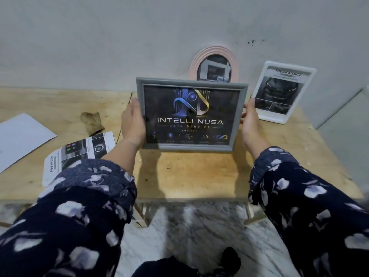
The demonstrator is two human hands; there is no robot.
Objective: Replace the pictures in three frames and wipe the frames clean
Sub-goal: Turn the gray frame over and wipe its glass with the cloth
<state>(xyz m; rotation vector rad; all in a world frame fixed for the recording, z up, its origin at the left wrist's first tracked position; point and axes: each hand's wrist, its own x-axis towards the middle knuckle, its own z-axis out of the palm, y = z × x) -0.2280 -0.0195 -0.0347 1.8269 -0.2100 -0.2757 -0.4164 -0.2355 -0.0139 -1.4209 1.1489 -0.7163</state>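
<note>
Upright, grey frame [191,114] gripped by left hand [133,122] and right hand [249,120].

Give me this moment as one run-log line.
left hand + right hand: hold grey rectangular frame upright | pink oval frame, white rectangular frame: against wall | brown cloth: on table

Grey frame [192,114]: "INTELLI NUSA"; leaflet [79,154]: "ADVANCED"

A wooden table [189,176] stands against a grey wall [119,37], above a marble floor [199,236].
</note>
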